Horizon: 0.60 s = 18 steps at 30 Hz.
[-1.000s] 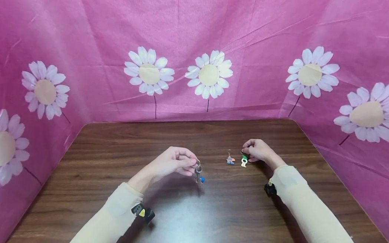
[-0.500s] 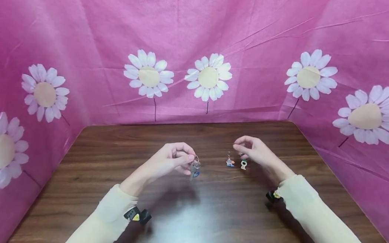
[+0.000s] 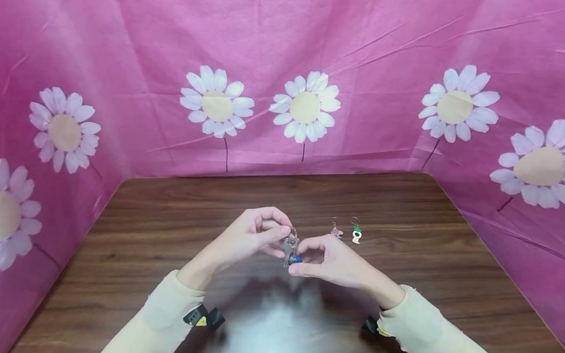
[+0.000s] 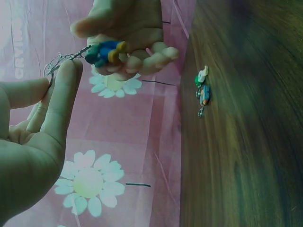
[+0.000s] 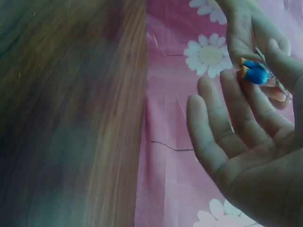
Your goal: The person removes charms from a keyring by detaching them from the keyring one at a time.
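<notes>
My left hand (image 3: 252,231) pinches a metal key ring (image 3: 295,232) above the table, between thumb and fingers. From the ring hang silver keys (image 3: 288,246) and a small figurine charm (image 4: 106,53) with a blue body and yellow-orange feet. My right hand (image 3: 342,262) has come up beside it, thumb and fingers spread around the blue charm (image 5: 255,74). Whether a fingertip touches the charm is hard to tell. Two other figurine keychains lie on the table behind the right hand: a grey-orange one (image 3: 337,231), partly covered, and a white one with green (image 3: 356,235).
The brown wood-grain table (image 3: 164,207) spreads under both hands. A pink cloth (image 3: 369,36) with white daisies stands along its back and sides. Dark straps with small devices (image 3: 203,317) sit on the cream sleeves.
The right hand has let go of the green-and-white keychain on the table and moved left and nearer to the keys. The left hand still holds the key ring in about the same place.
</notes>
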Motion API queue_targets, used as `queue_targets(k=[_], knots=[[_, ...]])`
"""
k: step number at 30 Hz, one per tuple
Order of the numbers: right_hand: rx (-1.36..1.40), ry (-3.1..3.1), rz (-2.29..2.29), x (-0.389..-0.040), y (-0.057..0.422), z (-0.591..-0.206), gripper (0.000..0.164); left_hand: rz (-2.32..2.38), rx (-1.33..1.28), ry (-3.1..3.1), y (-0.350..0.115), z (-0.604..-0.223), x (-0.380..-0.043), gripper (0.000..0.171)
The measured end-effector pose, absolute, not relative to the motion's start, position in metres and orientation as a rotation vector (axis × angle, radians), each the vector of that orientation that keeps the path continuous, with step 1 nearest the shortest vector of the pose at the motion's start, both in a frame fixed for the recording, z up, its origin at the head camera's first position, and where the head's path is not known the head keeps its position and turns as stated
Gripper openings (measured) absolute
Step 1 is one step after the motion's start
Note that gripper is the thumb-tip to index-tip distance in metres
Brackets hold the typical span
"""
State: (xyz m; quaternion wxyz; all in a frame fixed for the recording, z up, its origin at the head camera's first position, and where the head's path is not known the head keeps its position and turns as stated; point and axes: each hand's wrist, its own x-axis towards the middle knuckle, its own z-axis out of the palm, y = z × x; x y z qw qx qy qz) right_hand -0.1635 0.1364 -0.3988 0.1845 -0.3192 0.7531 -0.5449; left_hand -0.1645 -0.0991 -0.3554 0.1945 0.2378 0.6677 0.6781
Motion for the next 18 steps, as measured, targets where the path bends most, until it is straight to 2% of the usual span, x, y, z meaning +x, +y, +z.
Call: queue_targets(k=[4,10,18], knots=[[-1.013,2.103,-1.592,-0.162,0.137,-0.401,0.007,1.891,0.684,1.885,-0.1,-0.354,-0.162,0.02],[-1.059,2.027,-1.661,-0.163,0.148,-0.399,0.015,1.861,0.706,1.929,-0.106,-0.357,-0.165,0.02],[-1.023,1.942,-1.701,-0.166,0.147,-0.394,0.014,1.84,0.696,1.952,-0.106,-0.361,-0.167,0.02]])
